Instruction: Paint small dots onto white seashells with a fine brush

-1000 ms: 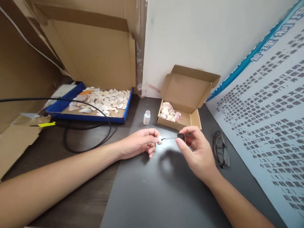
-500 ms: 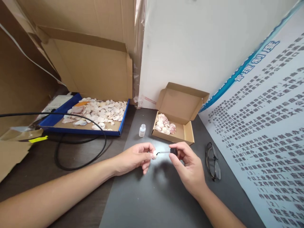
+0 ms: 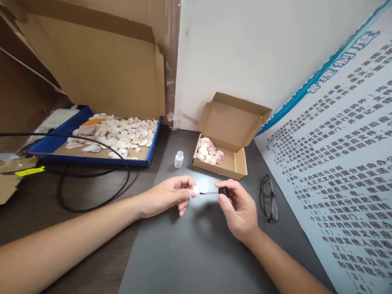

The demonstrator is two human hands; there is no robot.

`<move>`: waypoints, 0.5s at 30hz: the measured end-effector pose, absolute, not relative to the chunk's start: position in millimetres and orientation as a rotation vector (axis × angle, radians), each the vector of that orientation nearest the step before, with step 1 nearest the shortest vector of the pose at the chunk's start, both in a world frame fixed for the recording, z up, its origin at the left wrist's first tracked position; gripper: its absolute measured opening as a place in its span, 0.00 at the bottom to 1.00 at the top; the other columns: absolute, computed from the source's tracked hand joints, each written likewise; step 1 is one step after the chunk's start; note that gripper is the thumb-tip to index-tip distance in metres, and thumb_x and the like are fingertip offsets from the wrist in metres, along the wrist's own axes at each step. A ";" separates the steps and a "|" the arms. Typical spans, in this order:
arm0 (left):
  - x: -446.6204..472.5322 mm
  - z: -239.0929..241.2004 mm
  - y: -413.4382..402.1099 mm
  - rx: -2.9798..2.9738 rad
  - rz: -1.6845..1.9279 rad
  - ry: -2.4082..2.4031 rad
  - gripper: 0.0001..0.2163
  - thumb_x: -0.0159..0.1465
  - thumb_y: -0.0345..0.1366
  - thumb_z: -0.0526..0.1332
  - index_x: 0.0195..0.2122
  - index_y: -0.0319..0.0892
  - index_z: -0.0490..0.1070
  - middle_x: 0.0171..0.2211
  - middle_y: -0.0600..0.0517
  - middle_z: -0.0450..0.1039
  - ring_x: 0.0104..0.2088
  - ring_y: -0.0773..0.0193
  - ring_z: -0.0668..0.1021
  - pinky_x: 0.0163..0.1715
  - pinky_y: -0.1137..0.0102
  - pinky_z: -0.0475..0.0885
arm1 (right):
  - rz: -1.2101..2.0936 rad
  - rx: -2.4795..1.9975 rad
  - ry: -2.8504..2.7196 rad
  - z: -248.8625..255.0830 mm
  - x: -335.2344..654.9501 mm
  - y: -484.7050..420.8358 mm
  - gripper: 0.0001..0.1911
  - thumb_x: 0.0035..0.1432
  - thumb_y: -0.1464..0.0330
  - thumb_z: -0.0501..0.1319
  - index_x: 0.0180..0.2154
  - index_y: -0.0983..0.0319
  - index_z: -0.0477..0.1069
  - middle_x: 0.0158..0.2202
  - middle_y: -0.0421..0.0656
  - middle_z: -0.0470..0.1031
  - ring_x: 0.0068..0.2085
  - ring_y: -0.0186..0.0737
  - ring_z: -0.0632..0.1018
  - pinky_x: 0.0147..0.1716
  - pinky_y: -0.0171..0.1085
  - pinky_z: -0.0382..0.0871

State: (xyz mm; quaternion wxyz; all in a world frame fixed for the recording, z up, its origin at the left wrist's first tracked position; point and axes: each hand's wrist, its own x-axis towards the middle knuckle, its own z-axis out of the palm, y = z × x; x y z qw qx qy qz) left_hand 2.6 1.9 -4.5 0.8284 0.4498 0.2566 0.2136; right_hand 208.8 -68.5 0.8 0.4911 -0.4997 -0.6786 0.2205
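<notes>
Between the thumb and fingers of my left hand [image 3: 170, 195] is a small white seashell [image 3: 196, 191]. My right hand [image 3: 240, 208] pinches the black cap [image 3: 223, 191] of a brush applicator, its thin stem [image 3: 210, 193] pointing left. The dark brush tip is at the shell's right side; whether it touches is too small to tell. A small uncapped glass bottle [image 3: 179, 160] with whitish contents stands upright beyond my left hand. Just behind my hands, an open small cardboard box [image 3: 240, 163] holds several white and pinkish shells [image 3: 208, 152] in its left part.
At the left, a blue-edged cardboard box [image 3: 134, 162] with a raised lid holds many shells [image 3: 122, 132]. A black cable [image 3: 128, 169] loops in front of it. Eyeglasses [image 3: 269, 199] lie right of my right hand, beside a printed poster [image 3: 346, 175]. A white panel [image 3: 229, 49] stands behind.
The camera view has shifted slightly, so the surroundings sit higher and further left. The brush tip has drawn slightly right across the shell to its edge. Both hands keep their holds.
</notes>
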 end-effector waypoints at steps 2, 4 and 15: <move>2.5 -5.2 2.4 0.999 0.428 0.561 0.13 0.60 0.42 0.68 0.35 0.41 0.66 0.20 0.60 0.62 0.20 0.72 0.67 0.24 0.74 0.69 | 0.581 -1.238 -1.617 -1.8 213.2 -70.1 0.07 0.63 0.69 0.59 0.44 0.57 0.72 0.28 0.38 0.70 0.25 0.34 0.69 0.24 0.34 0.64; 2.1 -5.5 2.9 1.032 0.406 0.564 0.13 0.61 0.42 0.68 0.35 0.41 0.66 0.21 0.60 0.63 0.21 0.72 0.68 0.24 0.73 0.68 | 0.620 -1.255 -1.593 -4.3 215.8 -70.8 0.07 0.64 0.69 0.59 0.44 0.57 0.71 0.27 0.36 0.68 0.24 0.33 0.68 0.24 0.34 0.63; 0.5 -6.6 3.2 1.112 0.386 0.555 0.14 0.61 0.45 0.67 0.36 0.42 0.65 0.23 0.59 0.65 0.21 0.71 0.69 0.25 0.72 0.67 | 0.701 -1.252 -1.505 -7.4 207.1 -69.3 0.07 0.64 0.65 0.59 0.43 0.58 0.70 0.24 0.34 0.64 0.22 0.32 0.66 0.23 0.34 0.62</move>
